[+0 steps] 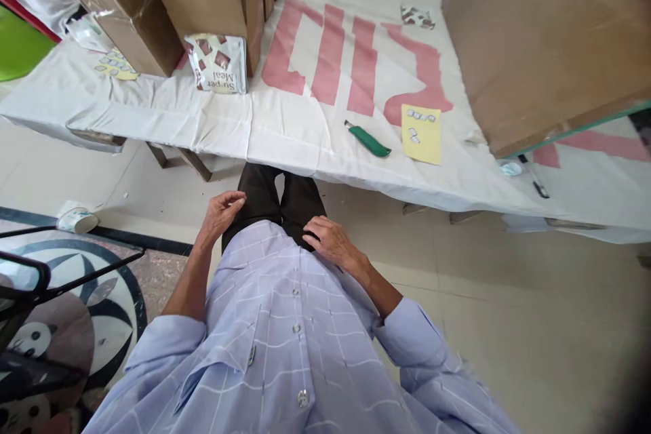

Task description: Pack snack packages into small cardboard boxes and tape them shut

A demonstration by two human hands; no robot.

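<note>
My left hand hangs at the front of my left thigh, its fingers loosely bent and nothing visible in them. At the right side of my waist, my right hand rests by the dark trousers, fingers relaxed, part of its palm hidden. Both hands are below the edge of the cloth-covered table. On the cloth ahead lies a green utility knife, with a yellow paper sheet to its right. A white and brown pouch marked "Su-per Meal" leans against an open cardboard box.
A large cardboard box stands at the right. A black pen lies near the table edge, and a small packet at the back. Taller boxes stand at the left. A paper cup lies on the floor near a black metal frame.
</note>
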